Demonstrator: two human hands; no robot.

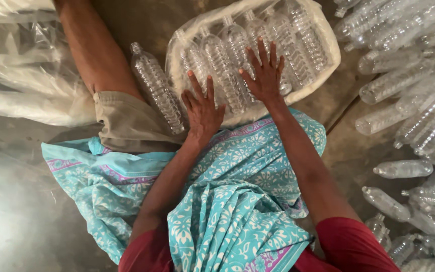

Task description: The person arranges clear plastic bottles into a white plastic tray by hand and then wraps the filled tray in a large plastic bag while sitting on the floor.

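At the far left of the frame we see a heap of crinkled clear plastic sheeting (16, 65) lying on the grey concrete floor (11, 201). Just to its right a bare leg in khaki shorts (127, 121) runs from the top edge down toward the middle, and against its right side lies a single clear ribbed plastic bottle without a cap (158, 88), resting outside the bag.

Below, across the lower middle of the frame, a turquoise cloth printed with white flowers and edged in purple (232, 201) covers our lap.

Our left hand (202, 108) sits just left of centre, palm down, fingers spread and flat, empty, its fingertips pressing on the near end of the row of bottles while the heel rests at the bag's lower rim. Our right hand (265, 73) is a little higher and to the right, also open and splayed, pressed flat on top of the bottles and gripping nothing.

Under both hands is a clear plastic bag holding a row of empty transparent bottles laid side by side (288, 35), filling the upper middle of the frame, its open mouth toward us, necks pointing to the top edge.

At the right edge, from top to bottom, a loose pile of the same clear empty bottles (414, 90) lies scattered on the floor, well apart from the hands. Red sleeves (353, 247) show at the bottom.
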